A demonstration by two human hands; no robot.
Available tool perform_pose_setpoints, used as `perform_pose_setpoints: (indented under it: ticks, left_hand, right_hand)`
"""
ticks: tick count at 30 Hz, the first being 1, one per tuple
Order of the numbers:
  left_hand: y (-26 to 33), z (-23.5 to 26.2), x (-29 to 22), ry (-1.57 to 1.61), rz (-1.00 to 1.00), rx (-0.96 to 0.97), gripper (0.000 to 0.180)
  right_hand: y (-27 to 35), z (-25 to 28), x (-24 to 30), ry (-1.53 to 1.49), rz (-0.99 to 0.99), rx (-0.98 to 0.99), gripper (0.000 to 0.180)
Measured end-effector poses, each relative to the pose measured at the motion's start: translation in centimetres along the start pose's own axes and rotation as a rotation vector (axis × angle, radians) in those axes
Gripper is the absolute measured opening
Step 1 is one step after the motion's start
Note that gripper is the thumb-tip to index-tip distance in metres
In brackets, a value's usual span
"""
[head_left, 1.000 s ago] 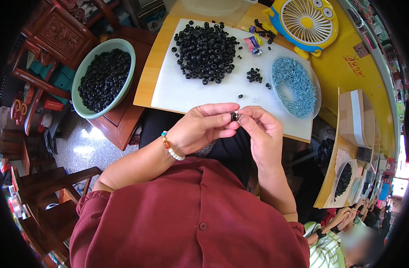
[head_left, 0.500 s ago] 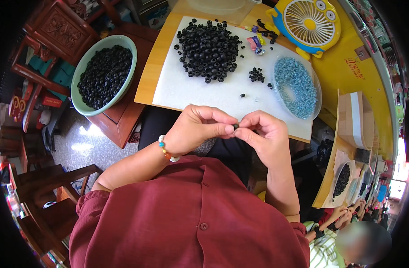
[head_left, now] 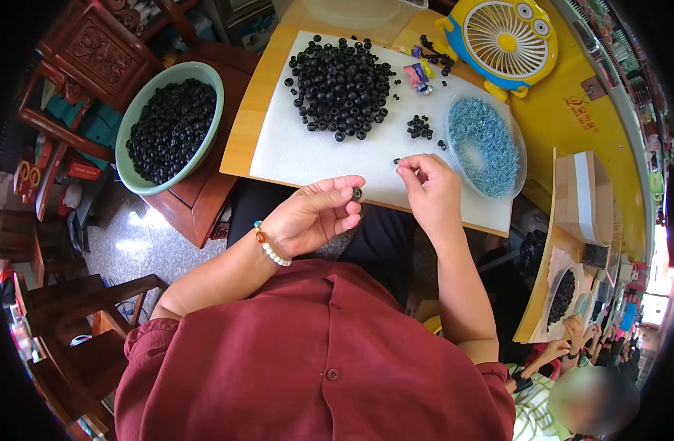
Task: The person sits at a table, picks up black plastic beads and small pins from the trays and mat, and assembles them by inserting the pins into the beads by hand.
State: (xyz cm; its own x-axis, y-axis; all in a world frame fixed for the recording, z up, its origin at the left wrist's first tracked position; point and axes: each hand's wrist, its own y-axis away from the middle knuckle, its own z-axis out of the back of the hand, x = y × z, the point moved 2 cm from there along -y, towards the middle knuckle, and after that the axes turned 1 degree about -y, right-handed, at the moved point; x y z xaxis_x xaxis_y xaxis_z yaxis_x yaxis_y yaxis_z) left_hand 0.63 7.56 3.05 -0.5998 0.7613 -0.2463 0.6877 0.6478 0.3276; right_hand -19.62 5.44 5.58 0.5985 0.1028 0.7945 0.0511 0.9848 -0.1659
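Yellow fan (head_left: pixel 504 38), green bowl (head_left: pixel 142 110), cardboard box (head_left: pixel 582 198)

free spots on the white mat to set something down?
The white mat is bare at its near-left corner, below the black bead pile. A narrower bare strip runs between that pile and the blue bead dish. The right side is crowded: dish, small bead cluster, right hand.

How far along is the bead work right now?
Done: nothing finished shows; no strung beads are visible. In hand: the left hand pinches one black bead at its fingertips, while the right hand is pinched shut near the white mat; whether it holds a thread is too small to tell. Left: a big bead pile on the mat, a full green bowl, and a tub of blue beads.
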Motion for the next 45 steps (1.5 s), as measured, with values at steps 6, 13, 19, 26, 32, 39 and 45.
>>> perform_pose_setpoints:
  ticks: [6, 13, 19, 26, 32, 39, 45]
  left_hand:
    - [0.3, -0.5, -0.2, -0.004, -0.035, 0.013, 0.023]
    - [0.8, -0.8, -0.8, -0.070, -0.127, 0.034, 0.027]
    - [1.0, -1.9, -0.8, -0.198, -0.245, 0.038, 0.026]
    - [2.0, -3.1, -0.7, -0.388, -0.323, -0.004, 0.024]
    - [2.5, -3.8, -0.6, -0.475, -0.379, -0.048, 0.023]
    - [2.2, -3.2, -0.4, -0.760, -0.678, 0.061, 0.019]
    - [3.3, -3.9, -0.5, -0.729, -0.614, 0.096, 0.022]
  right_hand:
    - [-1.7, -1.1, -1.1, 0.336, 0.160, 0.020, 0.007]
    - [-0.3, -0.1, 1.4, -0.280, -0.217, 0.147, 0.009]
    - [2.3, 0.7, 5.5, -1.036, -0.336, 0.356, 0.011]
    - [2.8, 0.8, 6.8, -1.051, -0.318, 0.374, 0.010]
    - [2.9, 0.7, 6.9, -1.037, -0.274, 0.360, 0.008]
    - [4.0, -0.7, 5.0, -1.377, -0.490, 0.505, 0.012]
    - [4.6, -1.3, 5.1, -1.552, -0.635, 0.768, 0.020]
